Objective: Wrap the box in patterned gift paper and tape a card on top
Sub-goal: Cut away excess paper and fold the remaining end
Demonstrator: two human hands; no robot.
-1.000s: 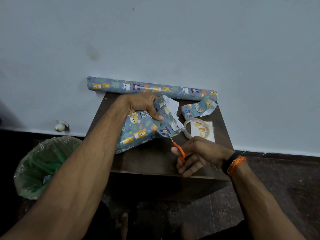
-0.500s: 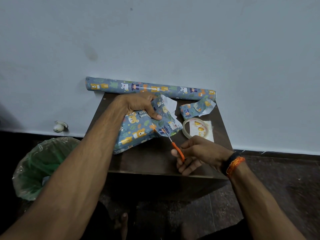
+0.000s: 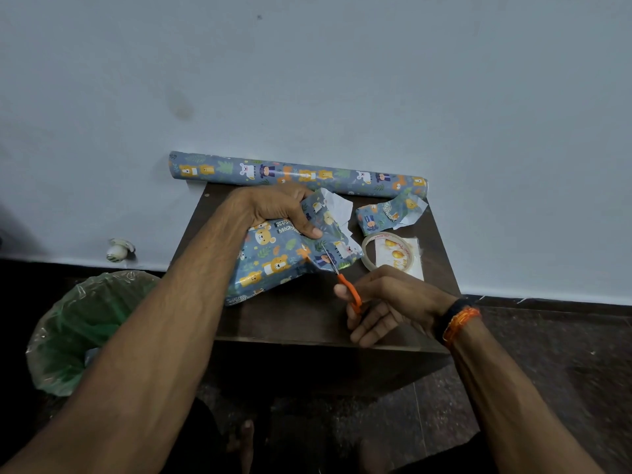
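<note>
The box [image 3: 270, 265], wrapped in blue animal-print paper, lies on the small dark table [image 3: 307, 319]. My left hand [image 3: 277, 208] grips its far right end, thumb pressing the loose paper flap [image 3: 337, 208] whose white underside shows. My right hand [image 3: 386, 299] holds orange-handled scissors [image 3: 345, 285]; the blades point up-left into the paper at the box's right end. A clear tape roll [image 3: 369, 249] lies on a white card [image 3: 398, 256] with orange balloons, just right of the box.
The gift paper roll [image 3: 297, 174] lies along the wall at the table's back edge. A cut paper scrap [image 3: 390, 213] sits at the back right. A bin with a green liner [image 3: 85, 323] stands on the floor to the left. A small white object [image 3: 118, 249] rests by the wall.
The scissors and my right hand have shifted slightly up toward the paper, the blades reaching a little further in. My left hand keeps its grip on the box end.
</note>
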